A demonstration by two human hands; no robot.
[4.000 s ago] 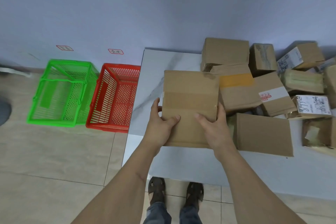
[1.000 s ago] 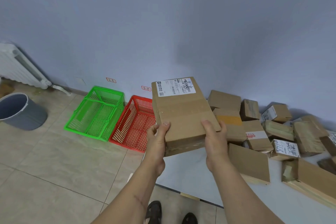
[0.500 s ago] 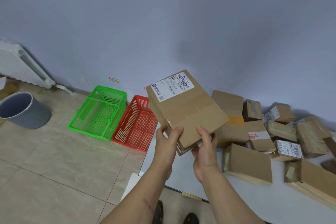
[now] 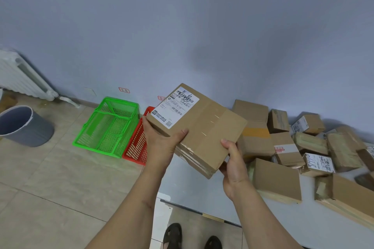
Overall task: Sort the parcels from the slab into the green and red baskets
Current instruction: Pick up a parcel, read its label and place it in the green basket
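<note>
1. Gripping parcel (image 4: 199, 127) with left hand (image 4: 162, 141) and right hand (image 4: 232, 162), raised over slab (image 4: 202, 192) edge.
2. Turned further since a second ago, label now nearer red basket (image 4: 137, 147).
3. Green basket (image 4: 109, 127) unmoved.

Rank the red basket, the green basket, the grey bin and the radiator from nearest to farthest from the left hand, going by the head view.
From the left hand:
1. Red basket, on the floor right beside and behind the hand.
2. Green basket, next to the red one, further left.
3. Grey bin, far left on the floor.
4. Radiator, on the wall at the far left, beyond the bin.
</note>
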